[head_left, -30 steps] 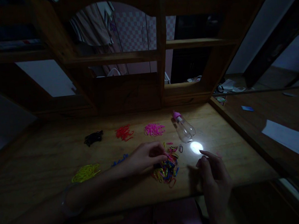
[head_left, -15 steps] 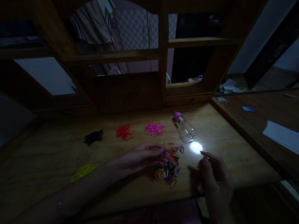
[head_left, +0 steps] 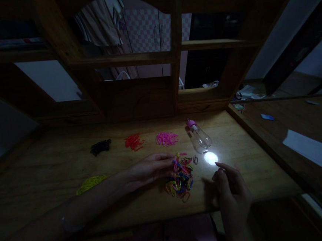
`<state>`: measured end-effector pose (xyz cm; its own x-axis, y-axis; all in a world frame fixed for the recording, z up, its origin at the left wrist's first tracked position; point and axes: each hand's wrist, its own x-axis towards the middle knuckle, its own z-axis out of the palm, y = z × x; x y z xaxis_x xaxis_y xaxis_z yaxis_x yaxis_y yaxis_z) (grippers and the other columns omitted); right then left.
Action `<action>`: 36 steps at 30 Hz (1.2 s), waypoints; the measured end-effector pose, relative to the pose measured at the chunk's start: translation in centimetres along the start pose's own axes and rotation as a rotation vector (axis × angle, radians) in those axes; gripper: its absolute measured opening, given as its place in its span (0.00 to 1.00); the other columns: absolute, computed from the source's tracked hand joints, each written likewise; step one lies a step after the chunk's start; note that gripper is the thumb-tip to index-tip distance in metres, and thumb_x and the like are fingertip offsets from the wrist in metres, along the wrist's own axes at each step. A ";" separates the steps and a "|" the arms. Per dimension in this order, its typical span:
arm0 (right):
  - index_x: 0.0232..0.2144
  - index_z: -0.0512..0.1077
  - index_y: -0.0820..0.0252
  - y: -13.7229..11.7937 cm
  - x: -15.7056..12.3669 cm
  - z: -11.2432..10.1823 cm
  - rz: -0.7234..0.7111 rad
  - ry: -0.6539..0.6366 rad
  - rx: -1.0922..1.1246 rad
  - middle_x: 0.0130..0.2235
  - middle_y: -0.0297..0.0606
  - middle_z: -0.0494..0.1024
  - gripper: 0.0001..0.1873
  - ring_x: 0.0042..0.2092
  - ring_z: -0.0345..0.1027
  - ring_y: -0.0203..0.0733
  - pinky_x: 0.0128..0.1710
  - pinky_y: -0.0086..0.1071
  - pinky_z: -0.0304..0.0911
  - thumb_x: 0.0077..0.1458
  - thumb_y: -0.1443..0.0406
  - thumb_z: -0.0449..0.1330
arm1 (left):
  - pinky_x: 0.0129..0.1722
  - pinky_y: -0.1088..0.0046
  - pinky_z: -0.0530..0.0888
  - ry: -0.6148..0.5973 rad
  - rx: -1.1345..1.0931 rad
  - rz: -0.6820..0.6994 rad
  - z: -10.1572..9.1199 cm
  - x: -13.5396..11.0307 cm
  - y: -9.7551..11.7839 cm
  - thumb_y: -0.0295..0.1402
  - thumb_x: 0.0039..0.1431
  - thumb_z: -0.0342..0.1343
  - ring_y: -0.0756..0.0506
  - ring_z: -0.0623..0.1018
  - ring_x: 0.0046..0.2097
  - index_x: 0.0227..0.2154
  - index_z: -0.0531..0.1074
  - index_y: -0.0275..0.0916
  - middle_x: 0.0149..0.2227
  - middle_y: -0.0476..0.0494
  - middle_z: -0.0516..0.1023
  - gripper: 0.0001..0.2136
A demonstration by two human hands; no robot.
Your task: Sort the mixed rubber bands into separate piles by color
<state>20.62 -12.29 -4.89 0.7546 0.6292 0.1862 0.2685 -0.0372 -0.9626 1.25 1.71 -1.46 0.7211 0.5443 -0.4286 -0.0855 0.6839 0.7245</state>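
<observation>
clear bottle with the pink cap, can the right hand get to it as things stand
Probably yes: the bottle lies a little beyond the right hand, and nothing solid appears between them, only a bright patch of light on the tabletop. The left hand is aside, at the multicoloured pile.

A clear, bulb-shaped bottle [head_left: 202, 137] with a pink cap [head_left: 191, 123] is seen lying on the tabletop [head_left: 255, 163], right of the centre of the frame; just below it, a bright spot of light [head_left: 210, 158] is cast. Across the upper part, a wooden shelf unit [head_left: 121, 60] is placed. Through its openings, hanging clothes [head_left: 102, 26] and checkered cabinet doors [head_left: 142, 29] can be seen. On the right side, a white sheet [head_left: 315, 153] and a small blue card [head_left: 267, 117] are laid on a brown surface [head_left: 291, 114].
</observation>
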 end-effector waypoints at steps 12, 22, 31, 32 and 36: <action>0.40 0.75 0.56 -4.2 -2.0 2.8 -0.296 -0.402 -0.016 0.37 0.35 0.77 0.06 0.35 0.69 0.36 0.34 0.28 0.64 0.60 0.65 0.59 | 0.40 0.75 0.70 -0.025 0.082 0.022 2.3 -0.8 -0.6 0.34 0.52 0.66 0.52 0.76 0.34 0.36 0.77 0.34 0.34 0.45 0.78 0.11; 0.34 0.75 0.58 -2.6 -1.2 2.1 -0.148 -0.278 -0.050 0.32 0.33 0.76 0.06 0.30 0.69 0.35 0.29 0.27 0.63 0.58 0.61 0.61 | 0.42 0.75 0.71 0.096 0.045 0.082 2.6 -1.3 -0.6 0.35 0.50 0.68 0.52 0.75 0.36 0.35 0.77 0.34 0.35 0.45 0.76 0.12; 0.32 0.76 0.58 -2.8 -0.6 1.1 0.123 -0.408 0.262 0.42 0.40 0.79 0.09 0.41 0.74 0.43 0.39 0.31 0.68 0.54 0.58 0.63 | 0.38 0.76 0.71 0.056 0.250 0.104 2.4 -1.2 -0.7 0.39 0.53 0.65 0.52 0.76 0.33 0.37 0.78 0.34 0.33 0.44 0.79 0.13; 0.32 0.76 0.58 -3.2 -0.7 1.1 0.157 -0.466 0.325 0.46 0.42 0.78 0.08 0.45 0.73 0.45 0.43 0.33 0.68 0.55 0.59 0.63 | 0.38 0.76 0.71 0.039 0.273 0.114 2.5 -1.3 -0.6 0.39 0.53 0.64 0.52 0.76 0.32 0.37 0.78 0.35 0.33 0.44 0.80 0.13; 0.29 0.76 0.58 -4.2 -1.0 1.4 0.312 -0.575 0.543 0.53 0.44 0.75 0.07 0.52 0.71 0.49 0.52 0.40 0.65 0.55 0.61 0.64 | 0.39 0.75 0.71 -0.008 0.367 0.123 3.1 -1.7 -0.5 0.40 0.55 0.63 0.51 0.76 0.33 0.37 0.79 0.34 0.33 0.44 0.80 0.13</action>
<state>17.88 -11.65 -1.35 0.2855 0.9541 -0.0909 -0.3363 0.0109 -0.9417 2.17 -1.08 0.60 0.7262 0.6066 -0.3236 0.0790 0.3939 0.9157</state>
